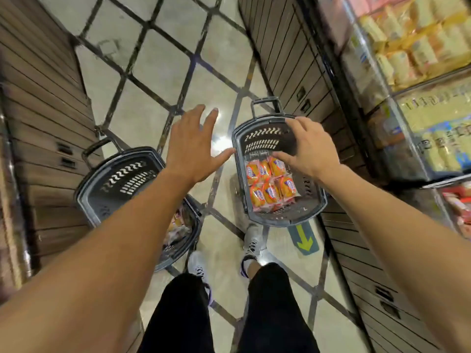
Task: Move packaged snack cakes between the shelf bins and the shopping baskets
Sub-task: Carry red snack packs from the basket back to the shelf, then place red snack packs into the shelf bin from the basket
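Head view. Both my arms reach out over the aisle floor (163,80), pale tiles crossed by dark diagonal lines. My left hand (193,143) hangs in the air, fingers spread and straight, grip wide, holding nothing; it sits above the floor between the two baskets. My right hand (309,149) hovers over the far end of the right basket (254,138), fingers loosely spread, grip wide, nothing in it.

Right basket: dark plastic, slotted walls, handle (266,104) at its far end. Inside, snack cakes (271,184) in clear and orange wrappers lie packed together on the bottom, at the end nearer me. My right thumb is just above them; I cannot tell if it touches.

Left basket (122,174): same kind, standing on the floor well apart from the right one. My left forearm covers part of it; a few wrapped packs (175,222) show at its near end, blurred.

Shelf bins (413,62) at upper right hold yellow and pale packs, blurred. My shoes (252,243) stand between the baskets.
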